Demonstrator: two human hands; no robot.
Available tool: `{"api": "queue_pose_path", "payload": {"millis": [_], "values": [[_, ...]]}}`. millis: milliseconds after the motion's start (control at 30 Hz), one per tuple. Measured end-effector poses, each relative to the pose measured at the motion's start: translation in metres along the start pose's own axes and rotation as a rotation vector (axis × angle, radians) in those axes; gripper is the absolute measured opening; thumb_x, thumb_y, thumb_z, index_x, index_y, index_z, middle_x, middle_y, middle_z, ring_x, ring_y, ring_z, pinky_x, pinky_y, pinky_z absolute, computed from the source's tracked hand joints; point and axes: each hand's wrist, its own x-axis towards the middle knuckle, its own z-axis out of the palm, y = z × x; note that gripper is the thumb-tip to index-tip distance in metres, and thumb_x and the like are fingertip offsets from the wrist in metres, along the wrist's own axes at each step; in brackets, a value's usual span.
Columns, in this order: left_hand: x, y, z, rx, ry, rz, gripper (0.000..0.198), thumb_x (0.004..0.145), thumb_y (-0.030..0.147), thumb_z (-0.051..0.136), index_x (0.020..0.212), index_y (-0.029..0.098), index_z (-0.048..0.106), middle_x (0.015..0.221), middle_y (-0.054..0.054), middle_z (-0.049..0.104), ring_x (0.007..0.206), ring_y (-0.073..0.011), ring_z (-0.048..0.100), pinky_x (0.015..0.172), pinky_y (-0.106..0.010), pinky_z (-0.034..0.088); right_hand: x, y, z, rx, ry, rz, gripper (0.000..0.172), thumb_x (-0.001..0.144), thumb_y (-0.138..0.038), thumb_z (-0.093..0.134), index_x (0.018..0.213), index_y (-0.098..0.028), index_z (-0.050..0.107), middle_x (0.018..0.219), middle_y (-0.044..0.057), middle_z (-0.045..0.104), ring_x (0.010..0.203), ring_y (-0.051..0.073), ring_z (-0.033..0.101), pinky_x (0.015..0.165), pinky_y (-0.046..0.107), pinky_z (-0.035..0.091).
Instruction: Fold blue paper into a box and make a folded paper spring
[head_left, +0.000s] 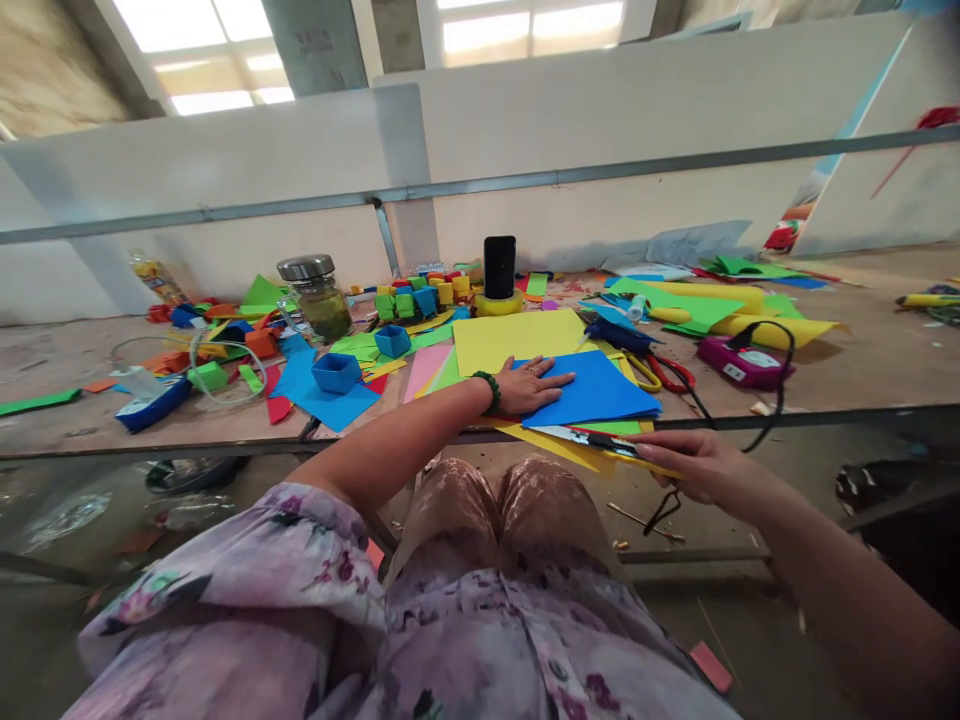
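Blue paper (607,385): flat, plain, at the counter's (45,362) front edge. Left hand (531,388): fingers spread flat, covering the paper's left part. Right hand (694,462): fingers closed round a knife (600,440), beside the near edge. Around: glass jar (330,308), blue box (336,373), black phone (499,266), purple case (739,365).

The loose lilac shirt (442,650) is printed with purple flowers (346,594) — and the bracelet (492,391) has dark green beads.
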Motion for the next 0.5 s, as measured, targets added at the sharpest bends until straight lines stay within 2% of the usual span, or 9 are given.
{"api": "queue_pose_path", "payload": {"millis": [167,267,333,367,400,467,500], "values": [[-0.002,0.001,-0.003,-0.011,-0.008,-0.025,0.057,0.096,0.051,0.014,0.15,0.036,0.014,0.16,-0.006,0.007,0.147,-0.0274,0.005,0.11,-0.065,0.004,-0.007,-0.003,0.006,-0.039,-0.096,-0.032,0.068,0.066,-0.064,0.07,0.115,-0.017,0.069,0.055,-0.003,0.049,0.041,0.005,0.027,0.041,0.021,0.014],[-0.002,0.002,-0.006,-0.047,-0.025,-0.016,0.06,0.094,0.055,0.015,0.15,0.035,0.014,0.16,-0.007,0.006,0.147,-0.0279,0.004,0.109,-0.066,0.005,-0.028,-0.002,-0.006,-0.018,-0.089,-0.05,0.061,0.066,-0.062,0.071,0.11,-0.019,0.072,0.057,-0.001,0.051,0.045,0.007,0.031,0.042,0.021,0.017],[-0.004,0.004,-0.009,-0.078,-0.028,-0.004,0.071,0.089,0.067,0.021,0.151,0.032,0.015,0.16,-0.01,0.005,0.147,-0.0293,0.003,0.11,-0.065,0.005,-0.044,0.002,-0.021,0.004,-0.067,-0.048,0.058,0.065,-0.06,0.073,0.105,-0.019,0.074,0.057,0.0,0.052,0.046,0.008,0.033,0.043,0.022,0.019],[-0.005,0.005,-0.009,-0.087,-0.021,-0.005,0.08,0.084,0.073,0.026,0.151,0.031,0.016,0.16,-0.011,0.005,0.147,-0.0301,0.004,0.11,-0.064,0.004,-0.051,0.004,-0.03,0.019,0.005,-0.054,0.06,0.065,-0.061,0.072,0.108,-0.019,0.073,0.056,0.0,0.051,0.045,0.008,0.032,0.043,0.023,0.018],[-0.007,0.005,-0.01,-0.08,-0.019,-0.006,0.089,0.079,0.078,0.033,0.151,0.03,0.015,0.16,-0.012,0.005,0.147,-0.0313,0.005,0.111,-0.063,0.003,-0.055,0.006,-0.04,0.041,0.131,-0.079,0.064,0.065,-0.063,0.07,0.112,-0.019,0.071,0.055,-0.001,0.05,0.044,0.008,0.03,0.043,0.023,0.018],[-0.01,0.003,-0.009,-0.079,0.002,-0.048,0.102,0.069,0.084,0.04,0.151,0.029,0.017,0.159,-0.014,0.009,0.146,-0.0341,0.009,0.111,-0.062,0.005,-0.058,0.008,-0.062,0.061,0.499,-0.171,0.071,0.07,-0.066,0.063,0.124,-0.02,0.063,0.059,0.0,0.053,0.044,0.009,0.03,0.043,0.025,0.021],[-0.011,0.001,-0.008,-0.072,0.03,-0.075,0.104,0.067,0.086,0.04,0.151,0.028,0.018,0.158,-0.016,0.013,0.145,-0.0348,0.013,0.111,-0.061,0.007,-0.056,0.007,-0.074,0.009,0.659,-0.209,0.072,0.074,-0.065,0.06,0.13,-0.02,0.059,0.065,0.002,0.058,0.046,0.011,0.036,0.045,0.026,0.027]]}}
